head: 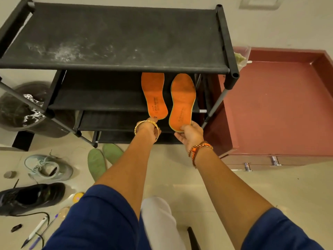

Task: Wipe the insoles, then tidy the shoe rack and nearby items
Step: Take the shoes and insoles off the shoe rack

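Observation:
Two orange insoles are held out over the middle shelves of the black shoe rack (pixel 115 65). My left hand (pixel 149 127) pinches the heel of the left orange insole (pixel 154 94), whose toe reaches under the dusty top shelf. My right hand (pixel 191 134) grips the heel of the right orange insole (pixel 182 101) between thumb and fingers. Both insoles face up, side by side and a little apart. Two green insoles (pixel 104 159) lie on the floor just in front of the rack.
A grey bin (pixel 21 109) with foil stands left of the rack. A maroon cabinet (pixel 277 105) stands at its right. On the floor at left lie a light sneaker (pixel 48 167), a black shoe (pixel 30 197), pens (pixel 36 231) and a small yellow lid (pixel 77 197).

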